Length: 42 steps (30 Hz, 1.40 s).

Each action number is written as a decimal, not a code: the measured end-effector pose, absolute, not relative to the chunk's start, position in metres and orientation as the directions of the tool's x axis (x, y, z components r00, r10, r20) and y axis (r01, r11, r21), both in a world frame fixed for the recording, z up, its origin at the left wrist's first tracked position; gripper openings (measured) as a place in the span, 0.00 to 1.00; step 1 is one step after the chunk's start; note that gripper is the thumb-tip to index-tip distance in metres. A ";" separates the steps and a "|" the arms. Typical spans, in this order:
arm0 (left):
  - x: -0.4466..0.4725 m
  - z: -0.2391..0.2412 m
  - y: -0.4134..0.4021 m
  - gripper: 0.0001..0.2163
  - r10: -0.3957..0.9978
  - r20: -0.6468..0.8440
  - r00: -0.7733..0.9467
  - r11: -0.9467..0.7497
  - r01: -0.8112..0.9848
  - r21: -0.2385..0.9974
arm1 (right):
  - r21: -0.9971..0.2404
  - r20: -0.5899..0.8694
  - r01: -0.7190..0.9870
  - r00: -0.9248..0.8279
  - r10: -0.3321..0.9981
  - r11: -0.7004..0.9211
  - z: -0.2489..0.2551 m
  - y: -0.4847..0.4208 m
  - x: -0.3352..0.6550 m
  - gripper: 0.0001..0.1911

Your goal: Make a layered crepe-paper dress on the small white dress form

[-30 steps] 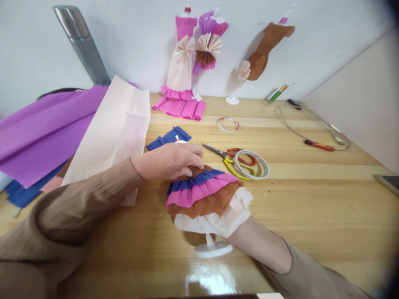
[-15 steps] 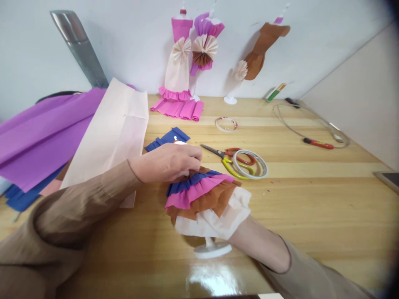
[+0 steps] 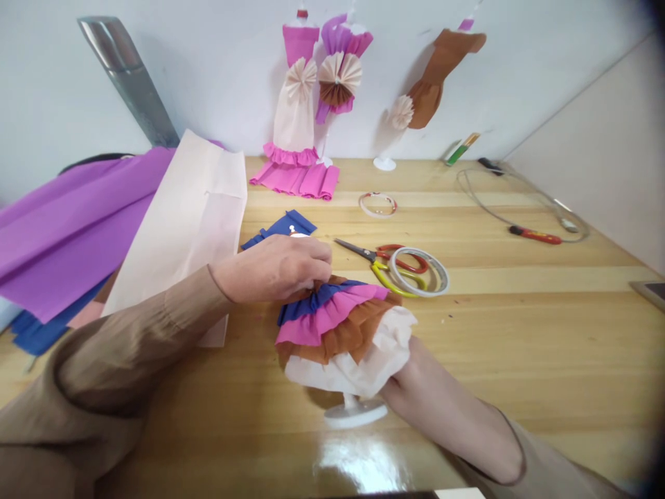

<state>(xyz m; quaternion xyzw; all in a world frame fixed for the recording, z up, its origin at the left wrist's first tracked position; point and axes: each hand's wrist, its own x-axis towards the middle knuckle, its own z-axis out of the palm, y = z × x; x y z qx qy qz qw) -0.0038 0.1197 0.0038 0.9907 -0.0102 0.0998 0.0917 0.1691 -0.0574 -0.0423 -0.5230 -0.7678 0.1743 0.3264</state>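
Observation:
A small paper dress (image 3: pixel 343 326) with blue, pink, brown and cream ruffle layers is on a mini mannequin with a round white base (image 3: pixel 356 413). My left hand (image 3: pixel 283 267) is closed around the top of the dress at its brown waist, with the mannequin's white top showing just behind the hand. My right hand (image 3: pixel 408 378) reaches under the cream bottom layer from the right; its fingers are hidden by the ruffles. A blue paper piece (image 3: pixel 283 225) lies behind my left hand.
Scissors (image 3: pixel 382 263) and a tape roll (image 3: pixel 441 267) lie right of the dress. Behind are a smaller ring of tape (image 3: pixel 377 205) and a pleated pink strip (image 3: pixel 296 181). Three dressed mannequins stand along the wall. Purple paper (image 3: pixel 88 215) and cream paper (image 3: pixel 166 222) cover the left; a cable (image 3: pixel 483 208) lies right.
My right hand has drawn slightly down and right, with more of the wrist showing below the cream layer. My left hand keeps its hold at the waist.

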 end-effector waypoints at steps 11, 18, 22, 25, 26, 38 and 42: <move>-0.006 0.006 0.124 0.10 0.038 0.171 0.984 -0.958 -0.012 0.285 | -0.640 0.285 0.726 -0.079 0.955 0.251 -0.031 -0.071 0.184 0.11; -0.007 0.019 0.107 0.12 0.122 0.328 0.937 -0.929 -0.009 0.369 | -0.702 0.258 0.669 -0.077 0.963 0.242 -0.033 -0.070 0.189 0.12; -0.002 0.033 0.068 0.11 0.183 0.383 0.905 -0.945 0.056 0.321 | -0.686 0.285 0.707 0.044 0.958 0.172 -0.030 -0.078 0.191 0.11; 0.003 0.032 0.036 0.23 0.287 0.382 0.878 -0.941 0.183 0.286 | -0.566 0.443 0.819 0.201 0.874 0.098 -0.028 -0.079 0.193 0.13; 0.005 0.029 0.027 0.27 0.310 0.372 0.875 -0.941 0.226 0.252 | -0.519 0.500 0.849 0.213 0.839 0.094 -0.027 -0.078 0.192 0.12; 0.011 0.006 0.005 0.24 0.301 0.433 0.849 -0.945 0.326 0.017 | -0.363 0.599 0.900 0.029 0.800 0.239 -0.037 -0.068 0.191 0.09; 0.010 0.004 0.005 0.22 0.238 0.493 0.837 -0.956 0.291 -0.033 | -0.256 0.724 0.896 -0.072 0.686 0.364 -0.032 -0.064 0.187 0.16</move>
